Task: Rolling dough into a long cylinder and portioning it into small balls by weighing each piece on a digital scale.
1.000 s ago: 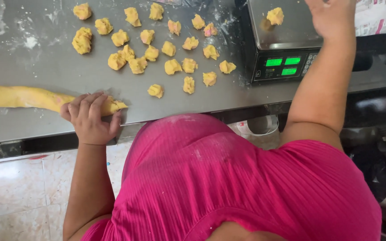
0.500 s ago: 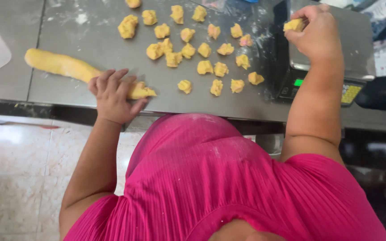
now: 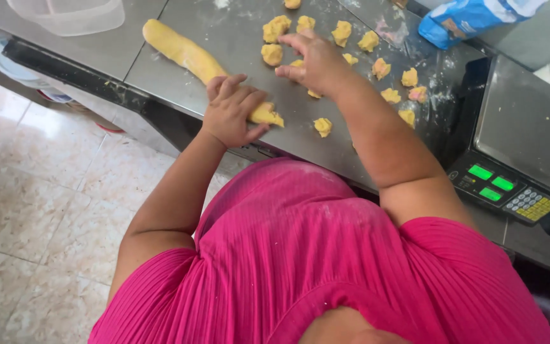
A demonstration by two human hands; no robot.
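Right hand [image 3: 316, 60] moved from scale [image 3: 517, 146] to dough pieces [image 3: 351, 38], fingers loosely curled | left hand [image 3: 230, 111] grips dough log [image 3: 192, 57] near table [image 3: 237, 32] front edge | log's long axis runs toward far-left corner.

A blue and white bag [image 3: 472, 16] lay on its side at the far edge of the steel table [image 3: 237, 44]. To my right sat a scale [image 3: 517, 153], its front panel showing two green lit displays [image 3: 491, 183] beside a yellowish keypad [image 3: 533, 205].
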